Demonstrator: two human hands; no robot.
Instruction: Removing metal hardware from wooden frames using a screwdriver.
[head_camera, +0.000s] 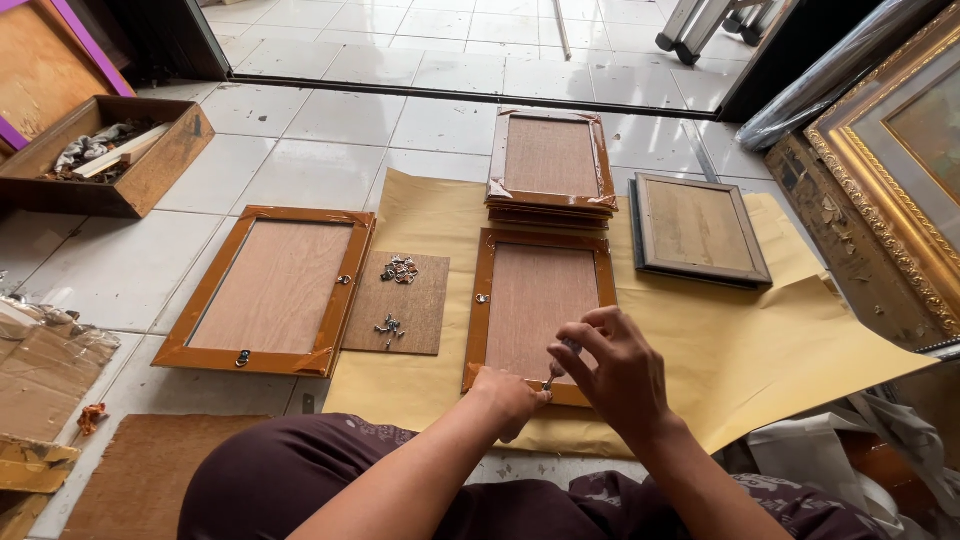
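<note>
Frame (538, 312) under both hands' grip.

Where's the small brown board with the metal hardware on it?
In the head view, the small brown board lies left of centre on the tan paper sheet, between two orange-edged frame backs.

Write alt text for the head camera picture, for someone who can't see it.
Seen from above, a seated person's right hand holds a small screwdriver at the bottom edge of a brown picture frame lying face down on tan paper, the left hand steadying it. More frames and a board with small metal hardware lie nearby on the tiled floor.
</note>
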